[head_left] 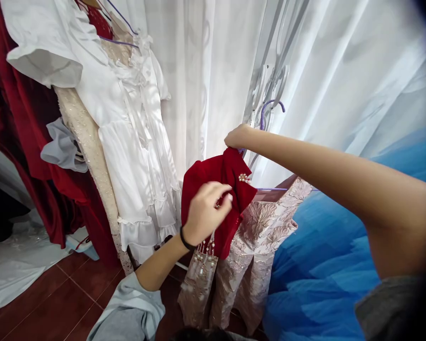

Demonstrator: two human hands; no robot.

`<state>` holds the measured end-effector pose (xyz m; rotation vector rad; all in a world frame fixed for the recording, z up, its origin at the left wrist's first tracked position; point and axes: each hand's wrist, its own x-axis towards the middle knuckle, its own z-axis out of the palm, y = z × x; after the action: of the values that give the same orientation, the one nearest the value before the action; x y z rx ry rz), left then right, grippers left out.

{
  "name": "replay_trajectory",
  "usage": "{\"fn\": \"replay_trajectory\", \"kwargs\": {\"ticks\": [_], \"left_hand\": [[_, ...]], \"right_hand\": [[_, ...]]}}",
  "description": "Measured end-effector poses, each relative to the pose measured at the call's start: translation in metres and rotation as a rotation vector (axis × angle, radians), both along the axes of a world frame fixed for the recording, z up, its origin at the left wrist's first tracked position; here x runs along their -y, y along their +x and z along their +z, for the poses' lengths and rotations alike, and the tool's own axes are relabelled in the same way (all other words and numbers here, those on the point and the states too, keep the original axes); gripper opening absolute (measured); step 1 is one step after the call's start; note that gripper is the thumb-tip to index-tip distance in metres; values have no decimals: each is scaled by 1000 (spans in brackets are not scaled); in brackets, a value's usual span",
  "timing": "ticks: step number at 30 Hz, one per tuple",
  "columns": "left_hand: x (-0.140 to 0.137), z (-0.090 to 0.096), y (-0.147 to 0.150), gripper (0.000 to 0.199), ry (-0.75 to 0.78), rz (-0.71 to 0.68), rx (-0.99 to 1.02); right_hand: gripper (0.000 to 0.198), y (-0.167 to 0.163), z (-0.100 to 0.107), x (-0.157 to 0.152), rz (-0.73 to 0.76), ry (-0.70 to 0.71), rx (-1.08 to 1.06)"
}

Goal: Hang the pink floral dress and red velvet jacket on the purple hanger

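A dark red jacket with a pointed collar hangs in front of me. On the collar is a pearl-and-gold brooch, and strands of beads dangle lower down. My right hand is closed in a fist at the top of the jacket; a sliver of purple hanger shows just under it. My left hand, with a black band on the wrist, is over the jacket's front. Its fingers are curled, slightly blurred, with a gap between thumb and forefinger. Whether they touch the cloth is unclear.
Behind the jacket, a pink brocade garment hangs from a purple hanger on a white rack. A blue tulle dress fills the right. White dresses and red clothes hang left, above red floor tiles.
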<state>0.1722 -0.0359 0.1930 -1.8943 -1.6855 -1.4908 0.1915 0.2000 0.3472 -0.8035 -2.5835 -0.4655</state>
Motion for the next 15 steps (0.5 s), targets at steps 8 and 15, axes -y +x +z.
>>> {"fn": "replay_trajectory", "kwargs": {"ticks": [8,15], "left_hand": [[-35,-9,-75,39,138,149,109],[-38,-12,-74,38,248,145,108]], "right_hand": [[30,43,12,75,87,216,23],[46,81,-50,115,-144,-3,-264]]}}
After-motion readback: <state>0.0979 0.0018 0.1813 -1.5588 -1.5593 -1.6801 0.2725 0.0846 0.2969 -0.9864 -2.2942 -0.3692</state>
